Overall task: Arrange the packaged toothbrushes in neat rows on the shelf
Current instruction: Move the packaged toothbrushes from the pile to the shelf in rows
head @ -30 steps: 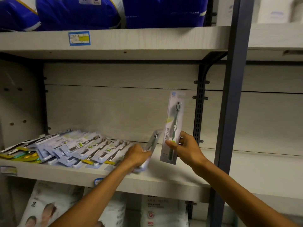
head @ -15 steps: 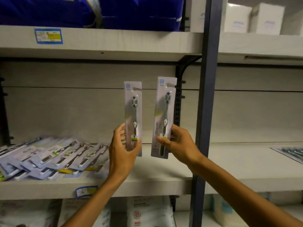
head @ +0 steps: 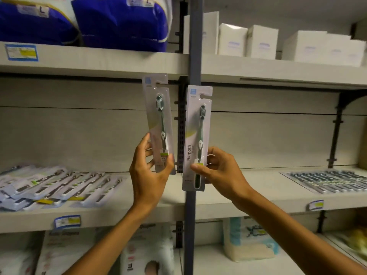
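Note:
My left hand (head: 151, 175) pinches the lower end of one packaged toothbrush (head: 158, 118), held upright in front of the shelf's back wall. My right hand (head: 220, 171) grips a second packaged toothbrush (head: 197, 135) marked "Niepoth", also upright, just right of the first and in front of the dark post. A loose, overlapping heap of toothbrush packs (head: 55, 185) lies on the left part of the middle shelf (head: 123, 213). A tidy row of packs (head: 329, 181) lies flat on the right section of that shelf.
A dark upright post (head: 195, 46) splits the shelving into left and right bays. Blue bags (head: 119, 22) and white boxes (head: 262, 41) fill the upper shelf. Soft packs (head: 248, 241) sit on the bottom shelf. Price tags (head: 67, 221) hang on the shelf edges.
My left hand took a pack from the heap and raised it upright beside the right hand's pack. The view swung right, bringing the right bay and its tidy row into sight.

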